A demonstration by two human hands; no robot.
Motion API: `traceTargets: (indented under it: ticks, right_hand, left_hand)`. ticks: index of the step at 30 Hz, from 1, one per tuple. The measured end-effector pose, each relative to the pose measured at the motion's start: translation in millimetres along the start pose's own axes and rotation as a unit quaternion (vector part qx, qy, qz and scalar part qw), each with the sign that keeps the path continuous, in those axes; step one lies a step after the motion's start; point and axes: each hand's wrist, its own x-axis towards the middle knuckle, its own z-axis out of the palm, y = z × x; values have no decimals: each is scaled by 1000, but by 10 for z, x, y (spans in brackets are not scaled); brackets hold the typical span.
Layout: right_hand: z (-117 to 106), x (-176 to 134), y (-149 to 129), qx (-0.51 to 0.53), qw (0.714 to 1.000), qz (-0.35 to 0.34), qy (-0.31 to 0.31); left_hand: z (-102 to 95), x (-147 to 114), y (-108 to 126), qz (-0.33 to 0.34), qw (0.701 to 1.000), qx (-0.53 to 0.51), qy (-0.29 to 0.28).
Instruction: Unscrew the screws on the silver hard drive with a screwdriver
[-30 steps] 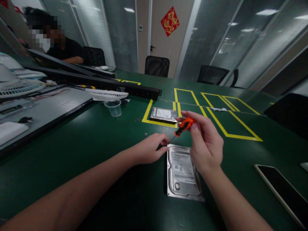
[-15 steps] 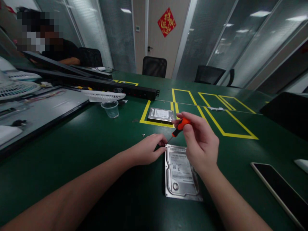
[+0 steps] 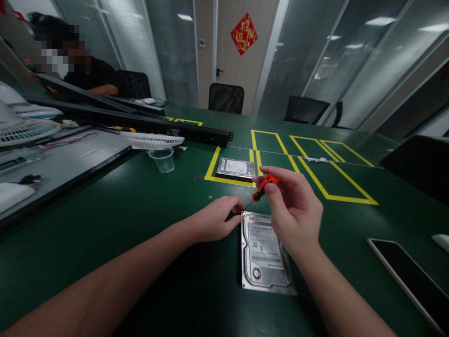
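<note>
Flat on the green table in front of me lies a silver hard drive (image 3: pixel 265 255), label side up. My right hand (image 3: pixel 300 208) grips a red-and-black screwdriver (image 3: pixel 261 189), held at a slant. Its thin shaft runs down to the drive's far left corner, where the tip is partly hidden by fingers. At that same corner, my left hand (image 3: pixel 219 219) has its thumb and fingers closed around the drive's edge, close to the tip. A few small screws (image 3: pixel 210 197) rest beyond the left hand. A second hard drive (image 3: pixel 235 167) sits farther back inside a yellow taped outline.
A clear plastic cup (image 3: pixel 163 161) and a white slotted basket (image 3: pixel 154 140) stand at the left, near a long black power strip (image 3: pixel 196 133). A large grey panel (image 3: pixel 77 157) fills the far left. At right lies a phone (image 3: pixel 407 271). A person (image 3: pixel 100 77) sits across the table.
The screwdriver's handle has turned slightly in my right hand, with the fingers shifting a little. My left hand and the hard drive keep their places.
</note>
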Motion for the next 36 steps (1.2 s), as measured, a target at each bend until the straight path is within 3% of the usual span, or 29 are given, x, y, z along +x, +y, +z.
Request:
traceTargets:
  ticks: [6, 14, 21, 29, 36]
  right_hand:
    - [-15, 2, -12, -21, 1000, 13, -4]
    - [37, -16, 24, 35, 999, 23, 11]
    - [-14, -4, 10, -29, 1000, 10, -4]
    - [62, -5, 9, 61, 998, 24, 22]
    - [-11, -7, 0, -22, 999, 19, -16]
  left_hand:
    - [-3, -2, -17, -1, 1000, -1, -4]
    - [-4, -2, -5, -3, 1000, 1, -1]
    - [-4, -6, -9, 2, 1000, 2, 1]
    - [-6, -5, -14, 1, 1000, -8, 0]
    - [-6, -6, -22, 4, 1000, -5, 0]
